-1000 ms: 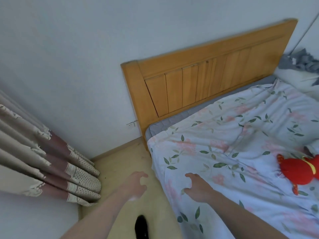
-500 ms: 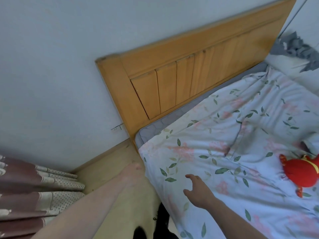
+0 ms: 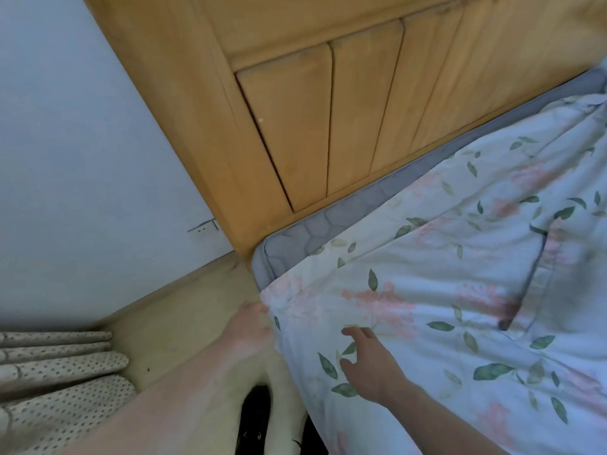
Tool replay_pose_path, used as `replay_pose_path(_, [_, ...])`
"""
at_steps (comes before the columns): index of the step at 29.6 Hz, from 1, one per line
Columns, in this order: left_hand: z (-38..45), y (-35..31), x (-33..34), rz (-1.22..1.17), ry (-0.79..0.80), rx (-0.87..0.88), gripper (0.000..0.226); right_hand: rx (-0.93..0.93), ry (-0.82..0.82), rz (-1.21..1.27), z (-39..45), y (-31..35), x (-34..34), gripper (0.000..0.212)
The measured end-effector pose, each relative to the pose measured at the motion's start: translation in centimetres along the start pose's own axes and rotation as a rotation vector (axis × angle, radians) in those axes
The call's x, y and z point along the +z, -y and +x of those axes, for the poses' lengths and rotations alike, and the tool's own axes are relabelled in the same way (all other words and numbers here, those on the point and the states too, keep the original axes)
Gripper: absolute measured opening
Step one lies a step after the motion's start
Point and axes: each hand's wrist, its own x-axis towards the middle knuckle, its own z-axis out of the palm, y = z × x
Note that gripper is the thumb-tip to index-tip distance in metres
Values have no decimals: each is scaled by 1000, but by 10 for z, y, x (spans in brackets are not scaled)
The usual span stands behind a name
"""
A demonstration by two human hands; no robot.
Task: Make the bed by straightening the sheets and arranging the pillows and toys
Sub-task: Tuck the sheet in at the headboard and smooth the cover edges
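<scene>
the sheet (image 3: 443, 290), white with green leaves and pink flowers, covers the right and near part of the view, lying on the bed and hanging over its near-left edge. it is not yet straight: its top edge stops short of the headboard (image 3: 328, 110), so a strip of the grey mattress (image 3: 328, 224) shows bare along the far side and at the corner, and a deep dark fold runs through the cloth on the right, with softer creases around it.

the left hand (image 3: 253, 330) is at the sheet's corner, just below the bare mattress corner, touching the hanging edge; its fingers are hidden against the cloth, so i cannot tell whether they pinch it or only press it. the right hand (image 3: 368, 359) hovers over or lightly touches the sheet just to the right, fingers spread and loosely bent, holding nothing.

i judge the job to be at an early stage: this corner needs pulling up toward the headboard and the folds smoothing out. no pillows or toys show here, so how they stand cannot be told.

beyond the bed, a pale floor (image 3: 184, 310), the wall (image 3: 82, 159) with a socket (image 3: 203, 226) and dotted curtains (image 3: 59, 372) lie to the left.
</scene>
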Motion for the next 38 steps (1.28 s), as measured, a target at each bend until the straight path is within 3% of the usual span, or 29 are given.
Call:
replay_pose_path(1, [48, 29, 24, -11, 8, -20, 59, -10, 10, -8, 44, -10, 29, 58])
replay_pose_path(6, [100, 43, 42, -114, -35, 36, 56, -59, -55, -20, 110, -4, 47, 64])
replay_pose_path(10, [136, 62, 61, -201, -72, 39, 73, -28, -29, -49, 155, -5, 71, 67])
replay_pose_path(15, [162, 71, 58, -75, -170, 78, 35, -6, 43, -132, 176, -7, 92, 69])
replay_pose_path(17, [170, 76, 51, -16, -172, 113, 19, -6, 31, -135, 180, -4, 95, 66])
replay_pose_path(20, [176, 87, 36, -88, -238, 118, 28, -86, -43, -103, 185, 0, 92, 57])
replay_pose_path(24, [180, 109, 18, -139, -301, 21, 21, -208, -153, -144, 200, 14, 74, 57])
replay_pose_path(27, [183, 115, 21, -131, -211, -17, 20, -202, -126, -174, 220, 26, 66, 50])
replay_pose_path(30, [173, 108, 33, -1, -305, 89, 26, -174, -77, -273, 231, 33, 70, 29])
replay_pose_path(32, [160, 98, 48, -29, -236, 232, 28, -189, -90, -261, 232, 35, 72, 15])
replay_pose_path(35, [144, 89, 74, -104, 36, 329, 48, -272, -88, -238, 226, 35, 69, 7])
replay_pose_path(38, [143, 85, 82, -150, 50, 329, 39, -357, -65, -247, 219, 40, 61, 8])
